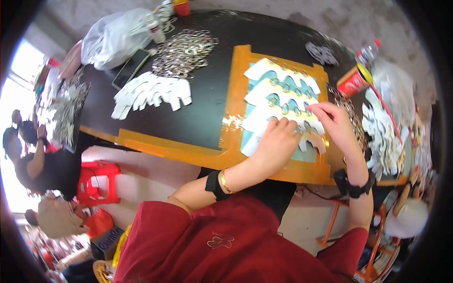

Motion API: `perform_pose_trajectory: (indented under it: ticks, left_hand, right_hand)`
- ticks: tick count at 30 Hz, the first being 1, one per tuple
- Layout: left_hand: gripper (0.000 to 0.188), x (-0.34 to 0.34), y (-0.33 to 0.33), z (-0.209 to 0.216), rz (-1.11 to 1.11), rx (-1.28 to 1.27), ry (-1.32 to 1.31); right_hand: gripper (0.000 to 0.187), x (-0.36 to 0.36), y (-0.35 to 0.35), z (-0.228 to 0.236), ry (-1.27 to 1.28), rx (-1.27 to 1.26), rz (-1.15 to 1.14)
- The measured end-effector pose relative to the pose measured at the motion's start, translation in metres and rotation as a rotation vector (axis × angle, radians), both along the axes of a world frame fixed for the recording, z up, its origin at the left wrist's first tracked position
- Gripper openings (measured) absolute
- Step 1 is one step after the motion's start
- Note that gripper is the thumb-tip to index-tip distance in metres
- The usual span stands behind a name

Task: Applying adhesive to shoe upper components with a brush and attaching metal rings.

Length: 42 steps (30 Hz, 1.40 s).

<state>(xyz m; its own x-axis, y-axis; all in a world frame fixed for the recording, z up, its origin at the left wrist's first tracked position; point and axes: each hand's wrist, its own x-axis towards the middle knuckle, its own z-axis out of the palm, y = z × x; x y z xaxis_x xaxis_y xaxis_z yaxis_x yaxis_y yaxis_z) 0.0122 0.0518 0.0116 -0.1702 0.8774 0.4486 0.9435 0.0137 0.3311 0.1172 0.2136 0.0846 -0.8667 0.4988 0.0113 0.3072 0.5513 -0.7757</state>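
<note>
White cut-out pieces [264,113] with metal rings [285,109] lie in rows on a teal mat [306,156] in the head view. The left hand [278,144] curls over the lower pieces, its grip hidden; on the right hand [334,121], thumb and forefinger nearly meet beside a ring, whether gripping it I cannot tell.

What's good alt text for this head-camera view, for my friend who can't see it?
A person's left hand and right hand work over rows of white scalloped pieces with metal loops, framed by orange tape on a black table. Farther left lie a spread of similar white pieces and a heap of shiny metal links.
</note>
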Motion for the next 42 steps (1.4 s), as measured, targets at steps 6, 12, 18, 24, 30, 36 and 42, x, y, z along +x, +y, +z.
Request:
perform_pose_trajectory:
  ticks: [6,12,18,24,30,36,42]
  left_hand:
    - [0.030,-0.004,-0.017,0.001,0.031,0.072,-0.023]
    - [0.025,-0.024,-0.058,-0.001,-0.029,0.113,-0.188]
    - [0.019,-0.059,-0.112,-0.001,0.071,0.193,-0.242]
    - [0.018,-0.085,-0.138,-0.008,0.138,0.230,-0.297]
    - [0.021,-0.093,-0.140,-0.011,0.140,0.235,-0.333]
    - [0.037,-0.101,-0.137,0.004,0.071,0.251,-0.824]
    - [0.047,-0.092,-0.121,0.016,-0.224,0.354,-1.720]
  right_hand:
    - [0.018,-0.041,-0.039,0.032,0.076,-0.032,0.048]
    - [0.021,-0.142,-0.090,0.056,0.005,-0.128,0.175]
    - [0.017,-0.251,-0.107,-0.002,0.069,0.170,0.298]
    - [0.015,-0.295,-0.108,-0.045,0.101,0.473,0.278]
    - [0.012,-0.300,-0.106,-0.049,0.094,0.468,0.240]
    - [0.011,-0.252,-0.107,-0.003,0.239,0.386,0.219]
    - [0.007,-0.121,-0.135,0.028,0.191,0.439,0.312]
